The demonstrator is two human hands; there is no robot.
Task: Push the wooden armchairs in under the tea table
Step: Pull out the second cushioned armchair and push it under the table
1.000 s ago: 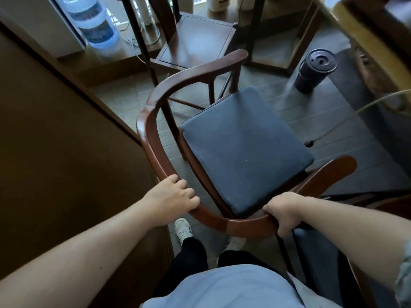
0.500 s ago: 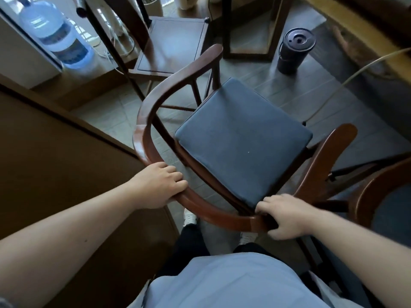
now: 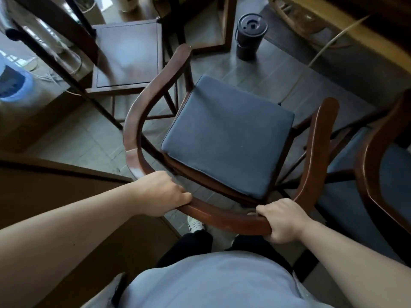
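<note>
A wooden armchair (image 3: pixel 142 107) with a curved back rail and a dark blue seat cushion (image 3: pixel 226 134) stands right in front of me. My left hand (image 3: pixel 160 192) grips the left part of the back rail. My right hand (image 3: pixel 282 221) grips the rail's right part. A second wooden armchair (image 3: pixel 375 165) with a blue seat stands close at the right, partly cut off. The tea table's light wooden edge (image 3: pixel 367 34) runs along the upper right.
A bare wooden chair (image 3: pixel 126 54) stands ahead on the left. A black lidded canister (image 3: pixel 250 36) sits on the tiled floor ahead, with a cable (image 3: pixel 311 63) trailing near it. A brown panel (image 3: pixel 55 187) is at my left. A water bottle (image 3: pixel 13 85) stands far left.
The armchair has turned clockwise, its right arm swinging toward the table side. Both hands kept their grip on the back rail. The second armchair has come further into view at the right.
</note>
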